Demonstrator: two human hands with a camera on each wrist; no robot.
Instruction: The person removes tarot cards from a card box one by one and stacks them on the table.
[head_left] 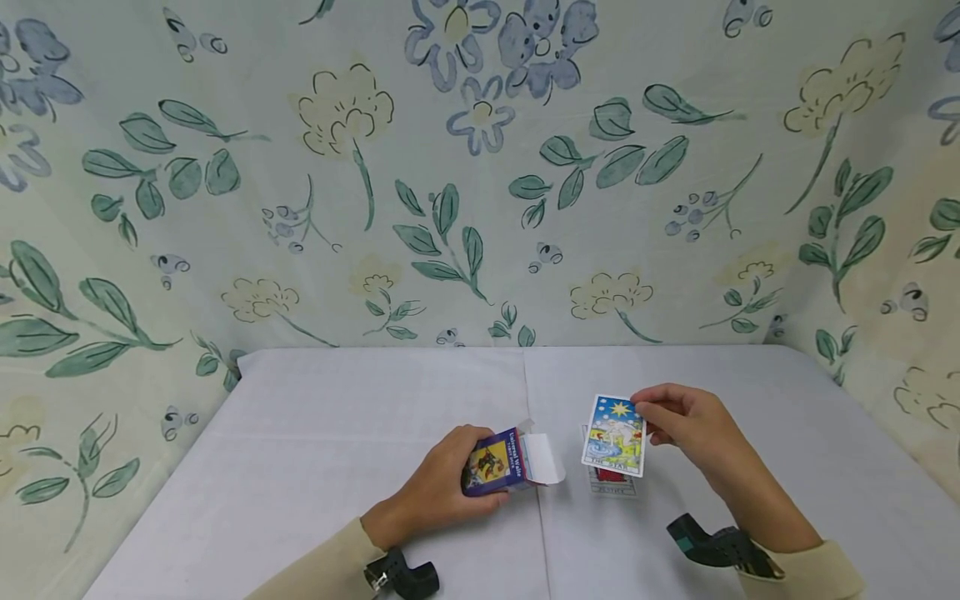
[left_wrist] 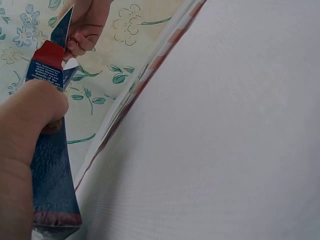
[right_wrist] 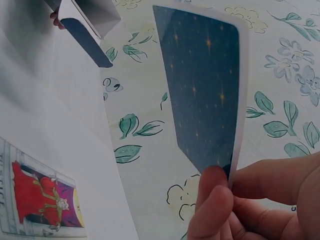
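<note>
My left hand (head_left: 442, 483) grips a purple tarot card box (head_left: 491, 458) printed "Universal Waite", its end turned to the right with a white flap (head_left: 546, 460) standing out. Between thumb and fingers, my right hand (head_left: 693, 429) pinches a tarot card (head_left: 615, 437) at its upper right corner. In the head view this card shows "The Star" on its face; the right wrist view shows its dark blue, starry back (right_wrist: 205, 80). Face up on the table lies another tarot card (right_wrist: 45, 200) with a red-robed figure, partly covered by the held card in the head view.
A white cloth (head_left: 315, 450) with a crease down its middle covers the table. Behind the table hangs a fabric backdrop (head_left: 480, 250) with flowers and leaves. Dark camera mounts (head_left: 405, 575) sit on both wrists, over beige sleeves (head_left: 318, 567).
</note>
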